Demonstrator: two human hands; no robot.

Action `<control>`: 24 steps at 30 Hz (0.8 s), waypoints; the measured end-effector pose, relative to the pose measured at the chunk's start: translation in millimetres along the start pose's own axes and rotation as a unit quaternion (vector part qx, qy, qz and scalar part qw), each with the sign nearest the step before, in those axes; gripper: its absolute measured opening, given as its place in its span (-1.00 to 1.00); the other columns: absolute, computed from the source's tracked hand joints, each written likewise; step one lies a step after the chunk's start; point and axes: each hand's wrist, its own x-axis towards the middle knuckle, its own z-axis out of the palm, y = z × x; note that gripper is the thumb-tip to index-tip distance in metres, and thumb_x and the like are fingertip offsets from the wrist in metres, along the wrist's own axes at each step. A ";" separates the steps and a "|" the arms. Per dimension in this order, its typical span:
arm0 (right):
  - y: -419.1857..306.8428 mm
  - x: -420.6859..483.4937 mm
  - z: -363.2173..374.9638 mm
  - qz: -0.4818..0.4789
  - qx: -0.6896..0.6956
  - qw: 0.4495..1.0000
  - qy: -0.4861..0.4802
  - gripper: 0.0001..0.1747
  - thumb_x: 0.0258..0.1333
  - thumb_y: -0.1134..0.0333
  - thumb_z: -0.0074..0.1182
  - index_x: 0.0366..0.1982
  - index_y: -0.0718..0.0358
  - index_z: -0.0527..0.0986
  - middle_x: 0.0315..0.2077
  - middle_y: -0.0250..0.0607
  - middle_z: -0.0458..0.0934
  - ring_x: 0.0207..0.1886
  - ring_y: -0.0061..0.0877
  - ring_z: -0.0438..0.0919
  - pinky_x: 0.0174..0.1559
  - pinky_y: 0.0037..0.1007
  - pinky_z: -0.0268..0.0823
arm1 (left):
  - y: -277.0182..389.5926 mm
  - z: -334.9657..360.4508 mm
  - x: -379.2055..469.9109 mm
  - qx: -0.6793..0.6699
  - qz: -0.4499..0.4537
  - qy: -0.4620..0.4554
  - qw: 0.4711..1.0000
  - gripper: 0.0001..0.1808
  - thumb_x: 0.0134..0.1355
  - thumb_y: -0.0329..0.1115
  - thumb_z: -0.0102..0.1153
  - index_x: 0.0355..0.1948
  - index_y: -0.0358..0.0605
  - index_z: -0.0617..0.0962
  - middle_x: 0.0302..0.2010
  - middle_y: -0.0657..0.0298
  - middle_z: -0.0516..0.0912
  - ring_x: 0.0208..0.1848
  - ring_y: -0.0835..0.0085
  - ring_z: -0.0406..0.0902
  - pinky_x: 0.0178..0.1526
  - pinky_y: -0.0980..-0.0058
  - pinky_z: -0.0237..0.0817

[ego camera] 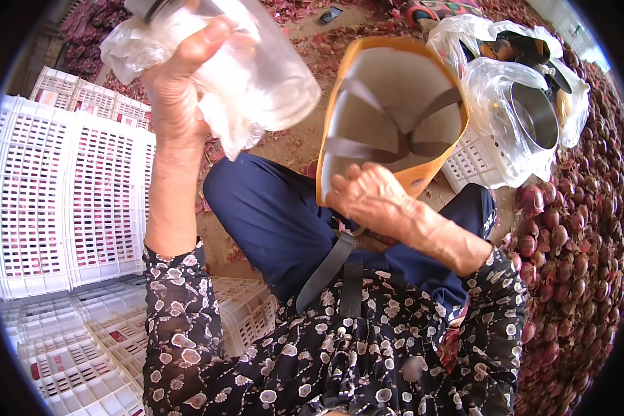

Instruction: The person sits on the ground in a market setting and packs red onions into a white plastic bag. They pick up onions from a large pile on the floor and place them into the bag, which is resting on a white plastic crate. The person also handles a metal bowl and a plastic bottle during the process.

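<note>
Raised at the upper left, my left hand (pixel 182 78) grips a clear cylindrical container (pixel 286 88) together with a crumpled translucent plastic bag (pixel 229 114). My right hand (pixel 369 192) is closed on the near rim of a yellow-edged bag (pixel 460 104) with a pale lining. The bag stands open-mouthed in front of my knees, and grey-brown straps (pixel 364 148) lie across its inside. Its bottom is partly hidden by the straps. The top of the container runs out of the picture.
White plastic crates (pixel 109 197) stand stacked at the left, with more at the lower left. Red onions (pixel 561 234) are heaped along the right. A white basket (pixel 476 161) holds plastic bags and a metal pot (pixel 535 114). Onion skins and a small dark packet (pixel 330 15) lie on the ground ahead.
</note>
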 end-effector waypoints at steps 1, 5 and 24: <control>-7.5 -5.2 7.1 0.015 -0.002 1.000 0.006 -0.92 -0.14 0.37 0.04 -0.52 0.19 0.51 -0.56 -0.31 0.46 -0.43 -0.49 0.51 -0.48 -0.47 0.33 | -3.9 7.7 -4.0 0.012 -0.013 0.007 1.000 -0.61 -0.04 -0.37 0.35 -0.21 -0.39 0.55 -0.33 0.13 0.64 -0.32 0.46 0.61 -0.20 0.54 0.46; -27.6 -19.8 24.7 0.065 0.000 0.997 0.042 -0.89 -0.12 0.36 0.05 -0.46 0.20 0.50 -0.57 -0.33 0.44 -0.44 -0.50 0.51 -0.48 -0.49 0.29 | -18.3 33.4 -15.2 0.053 -0.033 -0.021 0.998 -0.62 -0.10 -0.36 0.38 -0.26 -0.37 0.58 -0.34 0.14 0.62 -0.35 0.47 0.59 -0.21 0.57 0.43; 9.8 -115.4 -87.4 0.095 -0.079 0.966 0.227 -0.65 -0.21 0.35 0.16 -0.24 0.16 0.57 -0.26 -0.25 0.55 -0.21 -0.46 0.56 -0.16 -0.36 0.41 | -107.5 68.7 -28.2 0.078 -0.230 -0.116 0.963 -0.69 -0.12 -0.46 0.36 -0.34 -0.31 0.52 -0.38 0.28 0.51 -0.33 0.53 0.46 -0.22 0.55 0.32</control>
